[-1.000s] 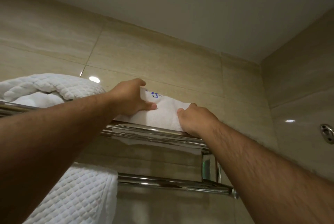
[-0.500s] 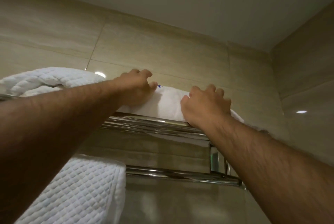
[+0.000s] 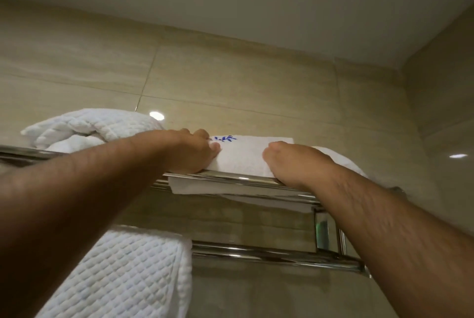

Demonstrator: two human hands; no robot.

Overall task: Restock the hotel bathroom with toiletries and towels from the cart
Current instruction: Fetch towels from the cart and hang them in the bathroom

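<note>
A folded white towel (image 3: 246, 157) with a blue emblem lies on the upper shelf of a chrome towel rack (image 3: 238, 178), high on the tiled wall. My left hand (image 3: 192, 155) holds the towel's left end, thumb on the front face and fingers over the top. My right hand (image 3: 295, 161) lies over the right end, its fingers bent over the top edge and hidden behind. Part of the towel's underside shows through the rails.
A rolled white waffle towel (image 3: 102, 125) sits on the shelf to the left, close to my left forearm. Another waffle towel (image 3: 133, 271) hangs from the lower bar (image 3: 269, 253). The side wall (image 3: 441, 164) meets the rack's right end, with the ceiling just above.
Both hands have settled lower on the towel, and the blue emblem shows again beside my left hand. The towel lies flatter and squarer on the shelf.
</note>
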